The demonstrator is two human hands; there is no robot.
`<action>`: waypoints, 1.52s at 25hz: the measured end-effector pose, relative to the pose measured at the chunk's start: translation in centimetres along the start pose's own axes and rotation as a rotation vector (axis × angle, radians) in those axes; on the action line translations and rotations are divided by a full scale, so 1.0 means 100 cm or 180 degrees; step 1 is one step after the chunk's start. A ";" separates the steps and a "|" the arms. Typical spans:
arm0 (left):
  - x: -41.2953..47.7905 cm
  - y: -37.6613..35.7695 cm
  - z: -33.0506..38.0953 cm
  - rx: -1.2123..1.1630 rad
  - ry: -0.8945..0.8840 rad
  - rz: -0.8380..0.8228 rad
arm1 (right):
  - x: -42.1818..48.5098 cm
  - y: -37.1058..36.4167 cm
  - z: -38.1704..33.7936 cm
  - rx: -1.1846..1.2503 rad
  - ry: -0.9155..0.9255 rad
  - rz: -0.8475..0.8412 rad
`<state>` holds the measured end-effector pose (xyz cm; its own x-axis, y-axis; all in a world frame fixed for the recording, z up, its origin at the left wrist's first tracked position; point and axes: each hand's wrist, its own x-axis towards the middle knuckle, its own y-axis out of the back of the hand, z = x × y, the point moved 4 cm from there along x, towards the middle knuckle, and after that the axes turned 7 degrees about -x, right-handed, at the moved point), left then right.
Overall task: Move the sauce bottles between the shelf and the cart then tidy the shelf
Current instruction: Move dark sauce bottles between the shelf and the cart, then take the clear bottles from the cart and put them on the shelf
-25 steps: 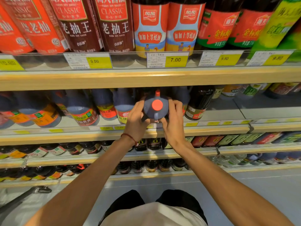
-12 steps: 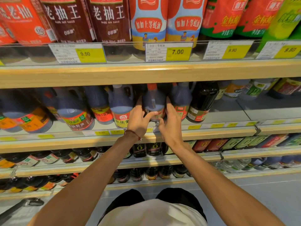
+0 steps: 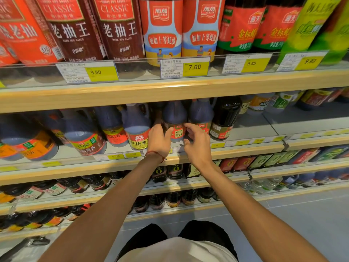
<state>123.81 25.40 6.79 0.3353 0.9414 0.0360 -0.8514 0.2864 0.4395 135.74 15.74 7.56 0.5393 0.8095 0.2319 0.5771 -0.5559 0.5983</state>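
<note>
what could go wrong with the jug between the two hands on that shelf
1. The jug is wedged between the yellow-label jug and the neighbouring jug. A nudge from the left hand or the right hand could knock one over.
2. It seems to stand close to the shelf edge, so it might tip forward if let go carelessly.

The shelf (image 3: 170, 91) edge is showing light, matt wood grain, with paper price tags (image 3: 185, 67) sitting behind a clear, shiny plastic strip (image 3: 132, 72). The sauce jug (image 3: 174, 114) is looking like smooth, dull-sheened dark plastic under a glossy red label (image 3: 177, 132), while the black bottle (image 3: 225, 112) further right is gleaming.
</note>
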 end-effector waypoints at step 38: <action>-0.499 0.386 -0.095 0.2721 0.1926 0.2074 | -0.372 -0.179 -0.348 -0.0256 0.3601 -0.2303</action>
<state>70.37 -8.88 13.45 -0.4872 0.8609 0.1467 -0.1761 -0.2614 0.9490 84.04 2.18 14.92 -0.6903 0.6464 0.3251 0.4564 0.0405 0.8888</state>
